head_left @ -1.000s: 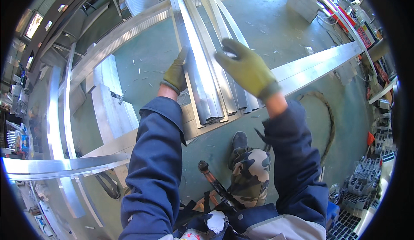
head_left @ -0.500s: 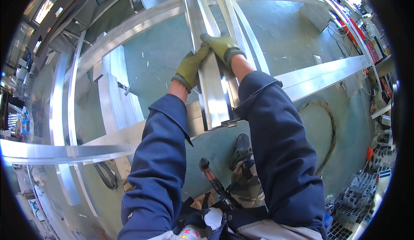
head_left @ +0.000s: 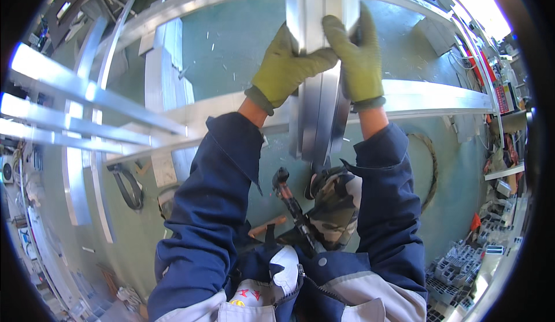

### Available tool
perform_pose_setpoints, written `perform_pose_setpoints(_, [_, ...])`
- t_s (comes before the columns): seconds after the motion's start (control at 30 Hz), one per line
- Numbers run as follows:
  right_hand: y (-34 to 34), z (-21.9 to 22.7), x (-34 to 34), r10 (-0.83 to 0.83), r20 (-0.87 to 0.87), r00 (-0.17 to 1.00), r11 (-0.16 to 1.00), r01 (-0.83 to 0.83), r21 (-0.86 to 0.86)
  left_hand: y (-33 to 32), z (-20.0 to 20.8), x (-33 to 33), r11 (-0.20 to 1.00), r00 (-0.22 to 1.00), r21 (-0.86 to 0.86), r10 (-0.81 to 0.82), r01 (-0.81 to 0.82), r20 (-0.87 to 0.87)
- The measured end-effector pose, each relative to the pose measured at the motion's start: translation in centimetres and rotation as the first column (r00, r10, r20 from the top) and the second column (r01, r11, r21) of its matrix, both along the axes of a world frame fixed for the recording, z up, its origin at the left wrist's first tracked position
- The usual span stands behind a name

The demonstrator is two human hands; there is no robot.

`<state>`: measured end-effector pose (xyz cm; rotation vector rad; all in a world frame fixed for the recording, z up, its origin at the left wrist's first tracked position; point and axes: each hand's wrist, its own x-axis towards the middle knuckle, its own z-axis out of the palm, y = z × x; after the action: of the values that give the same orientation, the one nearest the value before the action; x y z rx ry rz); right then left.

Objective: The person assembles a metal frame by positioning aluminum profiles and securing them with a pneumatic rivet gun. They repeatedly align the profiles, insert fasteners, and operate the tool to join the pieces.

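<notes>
Between my two gloved hands is a bundle of long silvery aluminium profiles (head_left: pixel 321 105), raised toward me with its near end over the floor in front of my legs. My left hand (head_left: pixel 289 70), in a yellow-green glove, wraps the bundle's left side, thumb across the front. On the right side my right hand (head_left: pixel 357 62) grips it a little higher, its thumb also lying on the front face. The bundle's far end runs out of the top of the head view. How many profiles it holds I cannot tell.
Aluminium beams form a low frame, with a near crossbeam (head_left: pixel 428 95) beneath the bundle. More profile lengths (head_left: pixel 87 122) jut in from the left. A dark strap loop (head_left: pixel 128 188) and a hose (head_left: pixel 432 169) lie on the floor. Stacked cut profile pieces (head_left: pixel 459 267) stand lower right.
The bundle has come up off the frame beams, closer to me, with both hands still around it. My hands have moved slightly apart. More profile ends now show at the left.
</notes>
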<state>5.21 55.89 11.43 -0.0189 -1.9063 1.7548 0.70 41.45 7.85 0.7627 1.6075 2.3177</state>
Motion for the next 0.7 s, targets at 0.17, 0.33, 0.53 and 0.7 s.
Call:
perform_pose_setpoints(0.17, [-1.1, 0.2, 3.8, 0.088, -0.09, 0.992, 0.994, -0.082, 0.07, -1.8, -1.0, 2.8, 0.994, 0.994, -0.06, -0.095, 0.092, -0.054])
perform_pose_setpoints(0.33, [-1.4, 0.3, 7.8, 0.018, 0.096, 0.995, 0.996, -0.026, 0.087, -2.5, -2.9, 5.5, 0.983, 0.986, -0.077, -0.163, 0.165, 0.034])
perform_pose_setpoints(0.53, [-0.9, -3.5, 11.6, 0.034, 0.093, 0.995, 0.991, -0.046, 0.125, -3.6, -4.0, 8.4, 0.958, 0.968, -0.149, -0.232, 0.245, 0.101])
perform_pose_setpoints(0.7, [-0.3, -1.4, 13.5, -0.061, 0.018, 0.998, 0.993, 0.059, 0.102, -2.7, -8.8, 10.5, 0.943, 0.97, -0.236, -0.214, 0.235, 0.113])
